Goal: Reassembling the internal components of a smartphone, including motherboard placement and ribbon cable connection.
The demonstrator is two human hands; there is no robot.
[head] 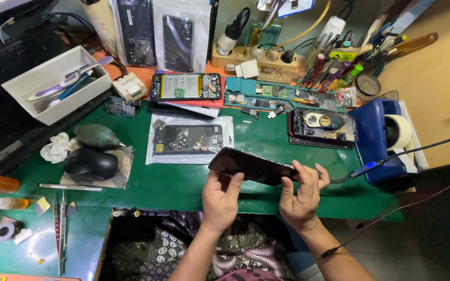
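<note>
Both hands are up over the near edge of the green mat (266,140), sharing one dark smartphone (253,166) that hangs tilted in the air between them. The left hand (221,198) is closed on the phone's lower left end, thumb on the near face and fingers curled behind. The right hand (300,198) is clamped on the opposite end, fingertips pinching right where a black cable (417,148) plugs in; the cable runs off from that grip toward the person's right, past a blue tape dispenser (378,140). Just beyond the held phone, farther from the person, lies a clear bag with a phone part (188,139) flat on the mat, and beyond that an opened phone with its battery showing (186,86). Off to the left of the left hand sits a black computer mouse (90,164) on a cloth.
</note>
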